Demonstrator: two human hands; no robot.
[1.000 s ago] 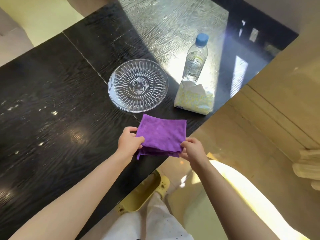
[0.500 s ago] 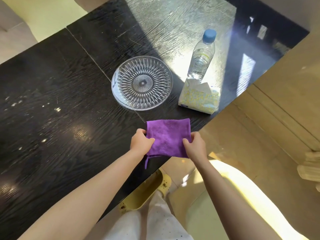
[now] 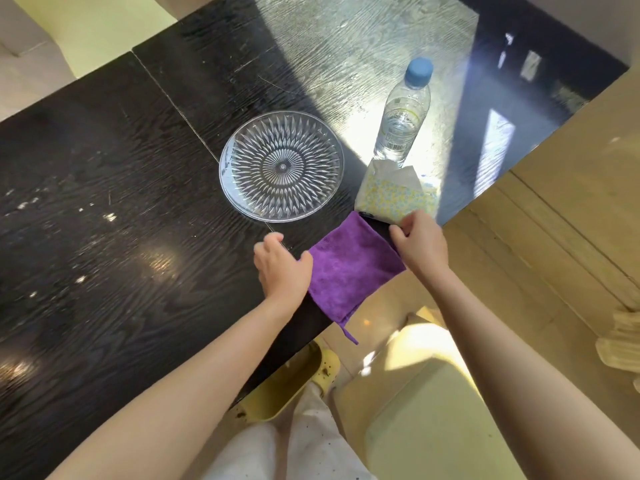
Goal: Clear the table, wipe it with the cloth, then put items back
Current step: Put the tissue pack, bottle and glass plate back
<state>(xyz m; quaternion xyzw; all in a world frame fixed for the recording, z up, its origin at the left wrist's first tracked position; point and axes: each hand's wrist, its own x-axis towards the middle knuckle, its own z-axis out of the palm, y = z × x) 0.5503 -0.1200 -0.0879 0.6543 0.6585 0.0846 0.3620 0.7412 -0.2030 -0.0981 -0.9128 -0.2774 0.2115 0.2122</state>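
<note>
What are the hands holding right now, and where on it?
Both hands hold the purple cloth at the table edge: the left hand at its left edge, the right hand at its far right corner.

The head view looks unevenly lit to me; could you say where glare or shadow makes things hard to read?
Head view: sunlight washes out the table around the water bottle and tissue pack; the left tabletop is dark with specular spots; the glass plate and purple cloth stay readable; wide-angle distortion bends the edges.
</note>
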